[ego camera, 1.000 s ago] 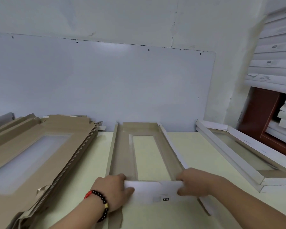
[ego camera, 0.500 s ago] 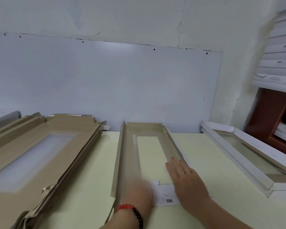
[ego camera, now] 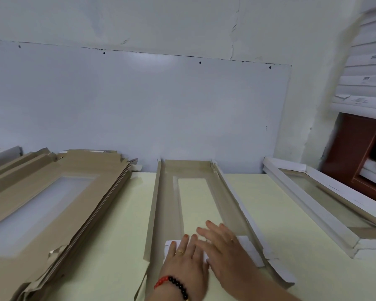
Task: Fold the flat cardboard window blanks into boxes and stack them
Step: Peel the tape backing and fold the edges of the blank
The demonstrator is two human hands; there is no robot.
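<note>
Hands changed since a second ago: then both pinched the near end flap upright; now left hand and right hand lie flat on it, fingers straight, grip apart, pressing it down inside. Likely the end wall is being locked. Blank, mid-worktop, is brown inside with side walls raised, between flat pile and finished boxes.
</note>
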